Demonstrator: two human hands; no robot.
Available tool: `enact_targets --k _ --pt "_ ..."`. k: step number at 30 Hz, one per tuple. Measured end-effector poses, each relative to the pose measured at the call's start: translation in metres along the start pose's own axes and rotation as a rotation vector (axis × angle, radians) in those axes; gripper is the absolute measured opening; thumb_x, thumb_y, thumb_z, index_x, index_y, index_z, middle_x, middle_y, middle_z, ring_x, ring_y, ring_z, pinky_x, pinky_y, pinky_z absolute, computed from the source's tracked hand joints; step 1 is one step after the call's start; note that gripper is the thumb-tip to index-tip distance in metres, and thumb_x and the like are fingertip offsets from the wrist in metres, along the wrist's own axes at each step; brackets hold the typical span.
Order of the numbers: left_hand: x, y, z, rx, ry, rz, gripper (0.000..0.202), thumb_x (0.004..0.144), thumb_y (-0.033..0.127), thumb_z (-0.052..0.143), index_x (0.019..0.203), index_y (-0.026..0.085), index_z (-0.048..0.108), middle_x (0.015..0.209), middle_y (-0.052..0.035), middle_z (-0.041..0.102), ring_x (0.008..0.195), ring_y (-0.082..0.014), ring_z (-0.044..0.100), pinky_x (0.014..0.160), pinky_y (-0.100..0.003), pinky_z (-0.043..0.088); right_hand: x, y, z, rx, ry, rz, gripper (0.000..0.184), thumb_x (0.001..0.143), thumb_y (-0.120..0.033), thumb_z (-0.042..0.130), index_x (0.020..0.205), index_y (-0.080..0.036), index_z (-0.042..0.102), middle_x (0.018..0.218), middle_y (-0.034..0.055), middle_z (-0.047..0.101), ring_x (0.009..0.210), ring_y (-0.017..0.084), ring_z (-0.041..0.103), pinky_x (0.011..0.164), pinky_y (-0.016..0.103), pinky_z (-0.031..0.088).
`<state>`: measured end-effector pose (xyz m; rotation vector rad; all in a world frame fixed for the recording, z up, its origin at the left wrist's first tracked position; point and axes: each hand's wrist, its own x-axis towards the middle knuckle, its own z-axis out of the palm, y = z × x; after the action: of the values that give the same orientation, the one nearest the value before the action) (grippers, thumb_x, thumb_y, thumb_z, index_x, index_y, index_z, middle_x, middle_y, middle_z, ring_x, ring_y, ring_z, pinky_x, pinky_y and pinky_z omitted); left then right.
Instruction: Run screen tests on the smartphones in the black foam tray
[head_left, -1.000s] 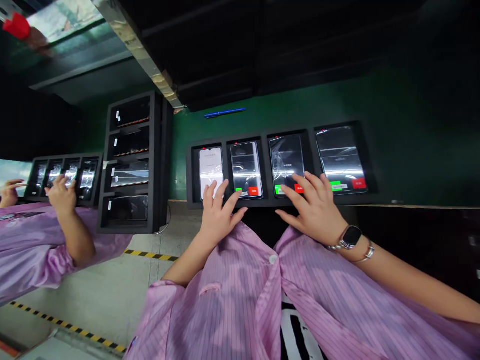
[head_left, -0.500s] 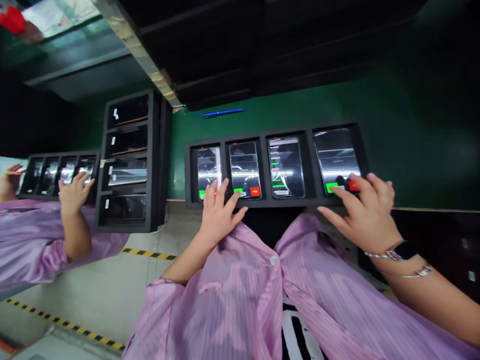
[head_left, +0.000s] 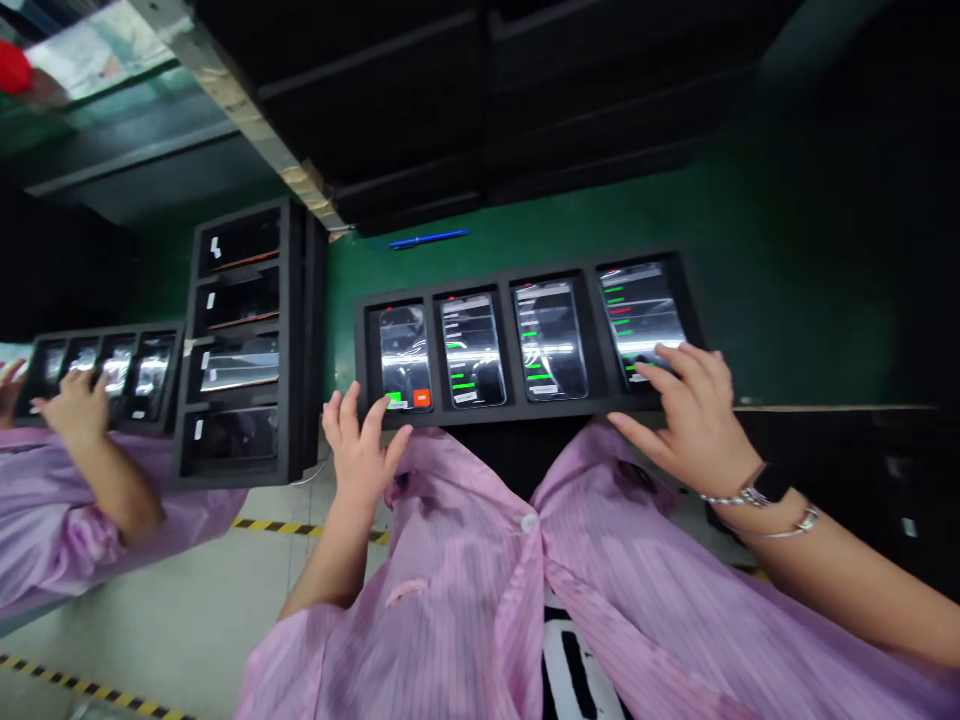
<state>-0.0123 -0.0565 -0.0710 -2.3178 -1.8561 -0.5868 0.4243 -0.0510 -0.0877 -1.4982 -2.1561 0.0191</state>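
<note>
A black foam tray (head_left: 525, 281) on the green bench holds several phones side by side, screens lit. My left hand (head_left: 358, 448) is open with fingers spread, one fingertip on the green button at the bottom of the leftmost phone (head_left: 405, 357). My right hand (head_left: 694, 412) is open too, fingers resting on the lower part of the rightmost phone (head_left: 640, 312). The two middle phones (head_left: 471, 347) show lists with green lines. A watch and a bracelet sit on my right wrist.
A second black tray (head_left: 251, 340) with several dark phones lies left of mine. A blue pen (head_left: 428, 239) lies on the green bench (head_left: 795, 290) behind the tray. At far left another person's hand (head_left: 73, 405) works on a further tray (head_left: 105, 365).
My left hand has slid left from the second phone to the leftmost one. The right hand went from the third phone to the rightmost. The phone screens switched to lists with green lines.
</note>
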Motion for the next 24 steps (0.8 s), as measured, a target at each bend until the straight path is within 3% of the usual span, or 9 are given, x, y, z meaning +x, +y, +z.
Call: enact_targets --k 5,8,11,13,15,17,19,21,24 --pt "0.061 0.032 0.006 -0.079 -0.100 0.050 0.055 0.098 0.059 0.062 0.141 0.024 0.065 0.166 -0.0217 0.036 0.156 -0.0472 0.028 0.124 -0.073 0.024 0.041 -0.003 0.006 -0.058 -0.173 -0.005 0.057 0.099 -0.056 0.059 0.145 -0.021 0.058 0.157 0.0219 0.044 0.148 0.045 0.038 0.120 0.075 0.028" --pt "0.108 0.058 0.027 -0.040 -0.223 0.004 0.065 0.094 0.063 0.067 0.152 0.034 0.057 0.173 -0.0176 0.024 0.158 -0.0536 0.020 0.119 -0.083 0.018 0.083 -0.006 0.025 -0.104 -0.223 0.115 0.063 0.099 -0.062 0.055 0.152 -0.027 0.054 0.169 0.0194 0.028 0.151 0.053 0.028 0.113 0.085 0.023" --pt "0.133 0.075 0.038 0.014 -0.343 -0.032 0.065 0.090 0.065 0.071 0.149 0.038 0.060 0.174 -0.0164 0.023 0.153 -0.0606 0.026 0.112 -0.090 0.018 0.108 -0.013 0.035 -0.094 -0.262 0.264 0.067 0.099 -0.069 0.051 0.153 -0.029 0.055 0.172 0.0210 0.021 0.145 0.060 0.034 0.103 0.093 0.022" --pt "0.130 0.081 0.025 0.056 -0.445 -0.012 0.060 0.090 0.067 0.070 0.140 0.034 0.069 0.168 -0.0196 0.037 0.144 -0.0601 0.042 0.110 -0.090 0.022 0.106 -0.018 0.024 -0.082 -0.369 0.276 0.069 0.097 -0.073 0.051 0.150 -0.030 0.059 0.170 0.0225 0.026 0.140 0.061 0.040 0.100 0.093 0.028" --pt "0.115 0.083 -0.005 0.055 -0.586 0.068 0.053 0.093 0.070 0.064 0.122 0.028 0.078 0.145 -0.0209 0.060 0.127 -0.0508 0.061 0.109 -0.082 0.035 0.090 -0.022 -0.005 -0.038 -0.555 0.178 0.068 0.095 -0.076 0.051 0.142 -0.028 0.067 0.163 0.0229 0.040 0.136 0.056 0.049 0.099 0.084 0.040" --pt "0.096 0.083 -0.044 -0.048 -0.799 0.228 0.055 0.097 0.072 0.054 0.101 0.025 0.082 0.109 -0.0134 0.074 0.102 -0.0359 0.072 0.099 -0.062 0.053 0.068 -0.022 -0.044 0.093 -0.777 -0.031 0.064 0.098 -0.077 0.045 0.122 -0.026 0.077 0.145 0.0197 0.061 0.128 0.044 0.061 0.100 0.069 0.051" --pt "0.080 0.082 -0.079 -0.158 -0.937 0.357 0.056 0.098 0.073 0.050 0.098 0.027 0.080 0.090 -0.0055 0.072 0.085 -0.0268 0.071 0.089 -0.048 0.057 0.051 -0.021 -0.079 0.164 -0.842 -0.152 0.060 0.100 -0.077 0.041 0.116 -0.032 0.078 0.136 0.0116 0.068 0.125 0.039 0.065 0.102 0.069 0.050" --pt "0.070 0.081 -0.097 -0.190 -0.913 0.404 0.053 0.099 0.072 0.050 0.107 0.028 0.079 0.093 -0.0034 0.073 0.085 -0.0250 0.070 0.091 -0.046 0.056 0.041 -0.021 -0.098 0.157 -0.753 -0.192 0.057 0.101 -0.075 0.041 0.120 -0.034 0.076 0.137 0.0100 0.068 0.123 0.039 0.066 0.104 0.072 0.048" --pt "0.063 0.080 -0.091 -0.116 -0.707 0.370 0.058 0.100 0.070 0.051 0.127 0.024 0.072 0.119 -0.0093 0.073 0.105 -0.0303 0.069 0.104 -0.052 0.051 0.036 -0.023 -0.092 0.085 -0.567 -0.167 0.059 0.102 -0.072 0.041 0.136 -0.032 0.069 0.142 0.0147 0.063 0.124 0.039 0.064 0.105 0.073 0.047"
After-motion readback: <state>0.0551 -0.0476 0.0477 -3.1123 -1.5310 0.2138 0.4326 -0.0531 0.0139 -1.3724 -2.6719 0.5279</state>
